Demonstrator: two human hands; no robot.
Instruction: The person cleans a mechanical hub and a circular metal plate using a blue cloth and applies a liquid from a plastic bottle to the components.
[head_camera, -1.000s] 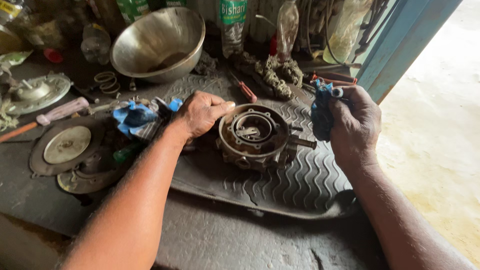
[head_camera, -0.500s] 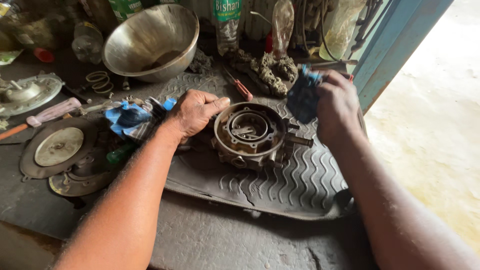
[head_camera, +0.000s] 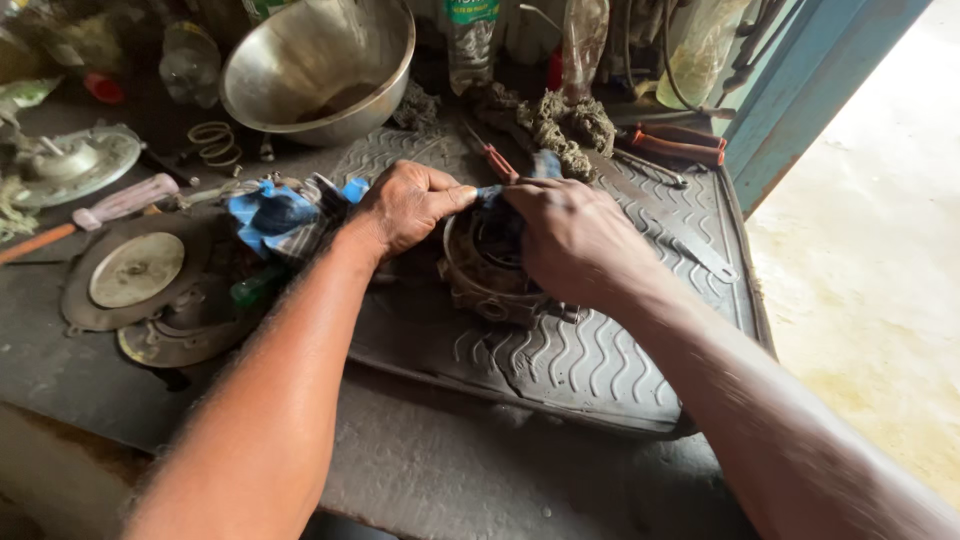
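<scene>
1. A round metal housing (head_camera: 487, 285) is seen near the middle of a ribbed rubber mat (head_camera: 600, 360), which lies toward the right edge of the workbench (head_camera: 420, 470).
2. The left hand (head_camera: 405, 205) is rested against the housing's left rim, fingers curled and thumb stretched out toward the right hand; nothing is seen to be gripped in it.
3. The right hand (head_camera: 570, 240) is laid over the top of the housing, closed around a dark blue rag (head_camera: 510, 195) that is pressed into the opening.
4. A steel bowl (head_camera: 315, 65) is placed at the back edge of the bench.
5. A round metal disc (head_camera: 135, 270) is found near the left edge, with a blue cloth (head_camera: 280, 215) just behind the left wrist.
</scene>
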